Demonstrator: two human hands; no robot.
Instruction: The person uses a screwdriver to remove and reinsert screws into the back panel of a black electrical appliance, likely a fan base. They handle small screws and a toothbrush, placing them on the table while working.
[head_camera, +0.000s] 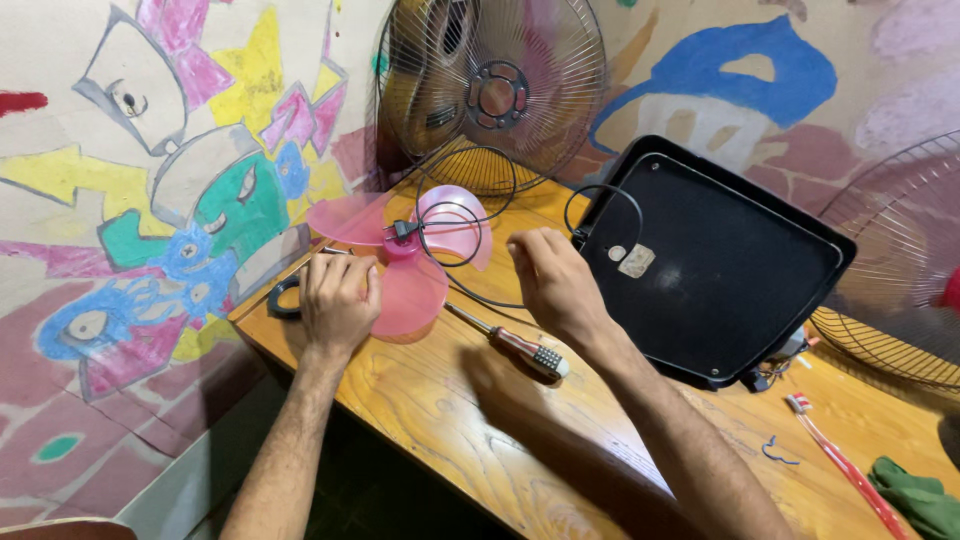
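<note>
Head view: I see both hands at a pink fan blade on a wooden bench.

Largest is the wooden bench, set against a painted wall. On it lies a black flat tray-like panel, with a fan's wire guard standing behind. The pink three-lobed fan blade lies near the bench's left edge, a black cord with plug draped over it. My left hand rests curled on the blade's near lobe, fingers bent down. My right hand hovers loosely curled beside the cord; whether it pinches anything I cannot tell. A red-handled screwdriver lies below it.
</note>
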